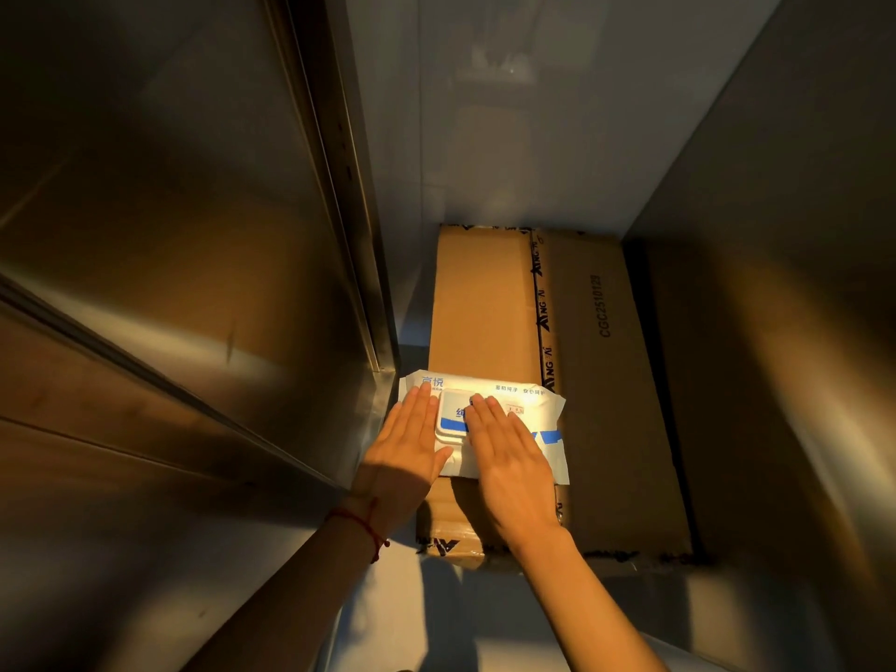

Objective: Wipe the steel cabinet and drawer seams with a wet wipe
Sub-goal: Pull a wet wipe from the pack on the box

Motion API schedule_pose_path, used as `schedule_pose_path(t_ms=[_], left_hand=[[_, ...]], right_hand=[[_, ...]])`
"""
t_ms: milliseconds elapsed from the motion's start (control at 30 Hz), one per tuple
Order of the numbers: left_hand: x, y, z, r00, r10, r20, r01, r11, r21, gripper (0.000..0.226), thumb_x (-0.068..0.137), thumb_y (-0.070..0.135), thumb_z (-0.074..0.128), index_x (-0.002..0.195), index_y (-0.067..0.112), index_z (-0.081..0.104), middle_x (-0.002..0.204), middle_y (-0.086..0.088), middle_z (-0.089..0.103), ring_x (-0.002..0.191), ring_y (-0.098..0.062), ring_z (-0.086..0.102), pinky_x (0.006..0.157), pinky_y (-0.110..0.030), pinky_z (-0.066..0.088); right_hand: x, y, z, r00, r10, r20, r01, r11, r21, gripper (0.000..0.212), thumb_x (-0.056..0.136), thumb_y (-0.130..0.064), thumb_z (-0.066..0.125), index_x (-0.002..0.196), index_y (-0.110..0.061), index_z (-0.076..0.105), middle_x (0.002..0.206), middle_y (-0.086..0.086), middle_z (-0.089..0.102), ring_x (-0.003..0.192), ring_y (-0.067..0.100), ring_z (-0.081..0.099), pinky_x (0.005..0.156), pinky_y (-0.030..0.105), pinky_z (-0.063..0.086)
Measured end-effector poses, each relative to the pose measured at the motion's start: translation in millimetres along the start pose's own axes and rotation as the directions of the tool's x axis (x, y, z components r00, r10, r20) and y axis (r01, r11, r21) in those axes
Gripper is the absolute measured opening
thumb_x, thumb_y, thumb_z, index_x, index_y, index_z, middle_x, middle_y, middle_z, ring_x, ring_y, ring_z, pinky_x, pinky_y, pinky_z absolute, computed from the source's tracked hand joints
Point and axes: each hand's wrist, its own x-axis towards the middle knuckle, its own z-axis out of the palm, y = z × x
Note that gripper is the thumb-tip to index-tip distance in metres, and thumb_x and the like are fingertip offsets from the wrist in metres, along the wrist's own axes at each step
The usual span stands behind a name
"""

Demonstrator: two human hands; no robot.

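Observation:
A white and blue pack of wet wipes [526,405] lies on a flat cardboard box [489,303] on the floor. Its plastic flip lid [451,414] looks shut. My left hand [409,443] lies flat on the pack's left end, fingers straight beside the lid. My right hand [509,458] lies flat on the pack just right of the lid, fingers straight and touching the lid's edge. The steel cabinet [169,283] rises on the left, with a vertical seam [349,235] along its edge and horizontal drawer seams [145,371] across its front.
A second steel surface [776,332] stands on the right, so the box sits in a narrow gap. A pale wall [509,138] closes the far end. Pale floor [436,613] shows below the box, near me.

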Motion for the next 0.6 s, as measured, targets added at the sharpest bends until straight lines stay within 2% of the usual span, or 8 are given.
schedule_pose_path(t_ms=[233,333,500,600], left_hand=[[-3.8,1.7,-3.0,0.992,0.004,-0.124,0.0,0.999,0.035,0.062,0.051,0.025,0.09,0.1,-0.007,0.068,0.107,-0.023,0.065,0.098,-0.031,0.065,0.072,-0.042,0.057],[-4.5,3.0,-4.4,0.983,0.005,-0.183,-0.003,1.0,0.014,0.059,0.053,0.019,0.089,0.099,-0.01,0.067,0.106,-0.026,0.064,0.096,-0.034,0.065,0.069,-0.044,0.057],[-4.4,1.8,-2.3,0.975,0.032,-0.219,-0.025,0.999,0.033,0.059,0.052,0.02,0.09,0.098,-0.009,0.068,0.104,-0.025,0.066,0.095,-0.033,0.066,0.069,-0.043,0.057],[-4.2,0.7,2.5,0.971,0.018,-0.239,-0.014,1.0,0.017,0.06,0.054,0.02,0.089,0.101,-0.009,0.067,0.106,-0.025,0.065,0.097,-0.033,0.065,0.071,-0.043,0.057]], right_hand=[[-8.4,-8.6,2.8,0.992,-0.057,-0.115,0.057,0.998,-0.002,0.068,0.049,-0.014,0.092,0.112,-0.004,0.068,0.118,0.014,0.065,0.109,0.027,0.062,0.088,0.041,0.049],[-16.6,-11.5,4.1,0.99,-0.082,-0.114,0.08,0.997,-0.021,0.066,0.053,-0.013,0.089,0.114,-0.005,0.066,0.122,0.013,0.062,0.113,0.028,0.059,0.091,0.042,0.047],[-24.6,-14.5,7.1,0.993,-0.066,-0.101,0.063,0.998,-0.027,0.071,0.051,-0.018,0.09,0.116,-0.007,0.066,0.124,0.012,0.061,0.116,0.029,0.056,0.092,0.042,0.045],[-22.3,-14.7,7.3,0.989,-0.055,-0.136,0.052,0.998,-0.027,0.072,0.052,-0.013,0.089,0.119,-0.005,0.063,0.127,0.013,0.059,0.118,0.029,0.053,0.097,0.043,0.037]])
